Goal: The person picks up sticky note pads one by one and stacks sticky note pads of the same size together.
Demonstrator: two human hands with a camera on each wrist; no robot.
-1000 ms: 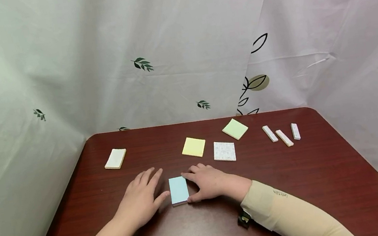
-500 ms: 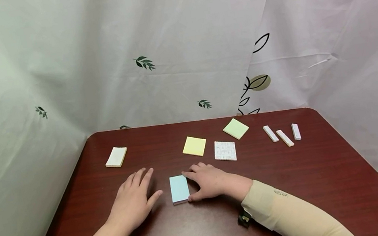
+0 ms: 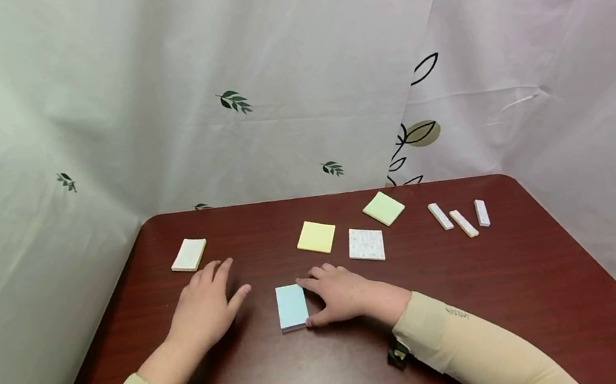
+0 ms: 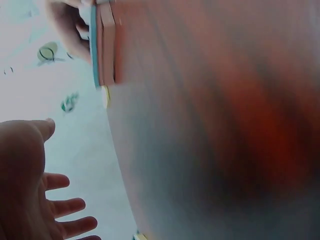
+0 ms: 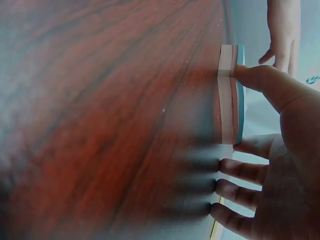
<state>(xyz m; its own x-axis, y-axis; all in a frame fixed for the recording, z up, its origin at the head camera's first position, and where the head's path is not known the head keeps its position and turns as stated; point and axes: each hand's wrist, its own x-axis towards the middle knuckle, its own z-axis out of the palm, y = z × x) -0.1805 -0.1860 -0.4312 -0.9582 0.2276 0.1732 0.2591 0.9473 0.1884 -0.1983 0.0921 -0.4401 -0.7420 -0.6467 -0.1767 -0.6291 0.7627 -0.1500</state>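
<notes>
A stack of sticky note pads (image 3: 292, 306), light blue on top with paler pinkish layers below, lies flat at mid-table. My right hand (image 3: 342, 294) holds its right side, thumb at the near corner and index finger at the far one; the right wrist view shows the other fingers spread beside the stack (image 5: 231, 95). Over the table's left part, my left hand (image 3: 199, 304) has its fingers spread and nothing in them. Just beyond those fingertips is a white sticky note pad (image 3: 188, 255). In the left wrist view the left hand (image 4: 25, 175) is apart from the stack.
Toward the back lie a yellow pad (image 3: 316, 237), a white printed pad (image 3: 366, 244) and a light green pad (image 3: 384, 208). Three narrow white strips (image 3: 464, 223) lie at the back right. A pale curtain (image 3: 279, 77) hangs behind the dark red table (image 3: 479, 299).
My left hand has moved away from the blue-topped stack, leftward and forward toward the white pad. The right hand stays at the stack, which has not visibly moved on the table.
</notes>
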